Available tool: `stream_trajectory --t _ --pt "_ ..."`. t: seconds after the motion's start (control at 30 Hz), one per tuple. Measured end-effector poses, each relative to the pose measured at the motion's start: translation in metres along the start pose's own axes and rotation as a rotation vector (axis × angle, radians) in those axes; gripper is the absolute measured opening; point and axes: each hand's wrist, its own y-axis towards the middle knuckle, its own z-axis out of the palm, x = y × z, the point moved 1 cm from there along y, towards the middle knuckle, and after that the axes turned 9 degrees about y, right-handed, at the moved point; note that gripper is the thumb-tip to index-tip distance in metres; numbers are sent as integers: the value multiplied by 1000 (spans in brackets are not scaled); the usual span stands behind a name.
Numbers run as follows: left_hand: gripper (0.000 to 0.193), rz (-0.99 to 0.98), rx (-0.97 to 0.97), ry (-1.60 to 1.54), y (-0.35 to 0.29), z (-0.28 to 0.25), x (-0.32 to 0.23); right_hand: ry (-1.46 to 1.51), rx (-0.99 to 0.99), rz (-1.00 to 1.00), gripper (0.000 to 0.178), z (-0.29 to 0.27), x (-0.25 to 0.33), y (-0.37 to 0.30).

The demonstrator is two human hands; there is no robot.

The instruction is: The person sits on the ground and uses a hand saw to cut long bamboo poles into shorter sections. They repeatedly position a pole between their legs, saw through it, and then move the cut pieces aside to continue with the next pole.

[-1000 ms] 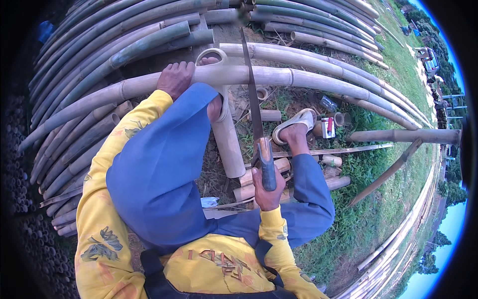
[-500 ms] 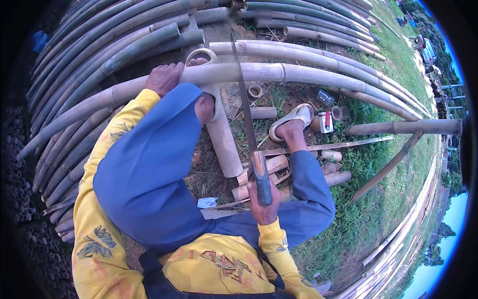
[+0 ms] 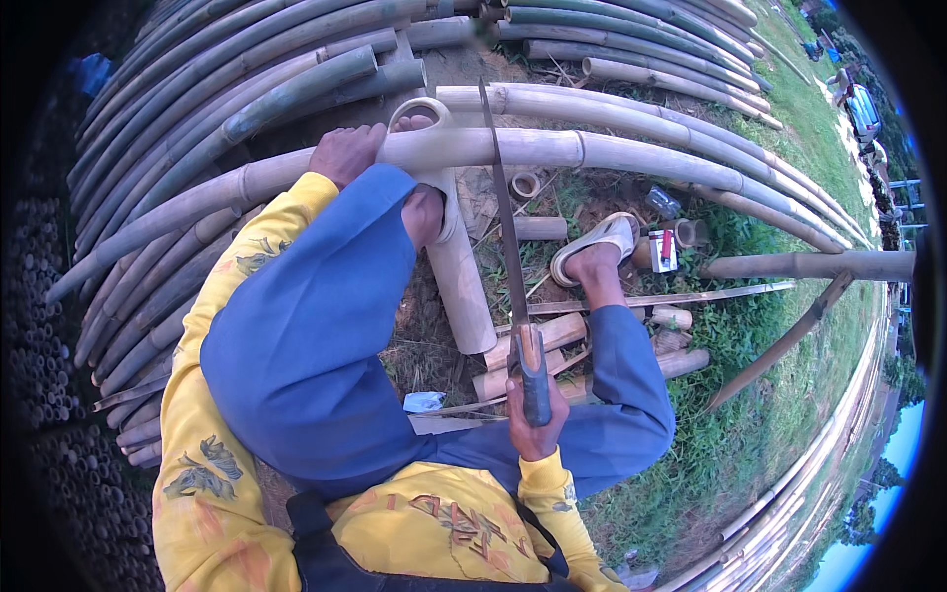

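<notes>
My left hand [image 3: 347,155] is closed over a long pale bamboo pole [image 3: 671,168] that lies across in front of me, left of the saw. In my right hand [image 3: 539,422] is the dark handle of a handsaw [image 3: 512,252], gripped near my lap. Its long narrow blade points away from me and crosses the pole just left of a joint ring. Whether the teeth have cut into the bamboo cannot be seen. A thicker bamboo piece [image 3: 462,296] runs toward me from beneath the pole, and my left foot is beside it.
Stacked bamboo poles [image 3: 286,59] fill the far left, with more [image 3: 641,54] at the far right. Short cut bamboo pieces [image 3: 557,335] lie between my legs. Near my slippered right foot [image 3: 597,259] are a small box with a red lighter [image 3: 664,250] and a clear plastic container [image 3: 663,202].
The saw has been drawn slightly back toward me across the pole. My left hand keeps its place on the bamboo. The whole view has shifted a little.
</notes>
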Motion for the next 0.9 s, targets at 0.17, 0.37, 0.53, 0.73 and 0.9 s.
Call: stream_trajectory --t 0.17,0.37,0.53,0.73,0.9 --pt "29 13 60 -22 5 -8 -3 -83 -59 -130 15 -8 17 9" --pt "33 71 134 -44 14 -18 0 126 -24 -73 16 32 6 92" --pt "44 42 202 -47 17 -11 1 -53 -90 -90 22 -4 16 -19" --pt "31 23 126 -24 17 -10 5 110 -15 -116 16 35 22 127" --pt "37 64 93 -80 7 -30 -1 145 -76 -150 17 34 19 113"
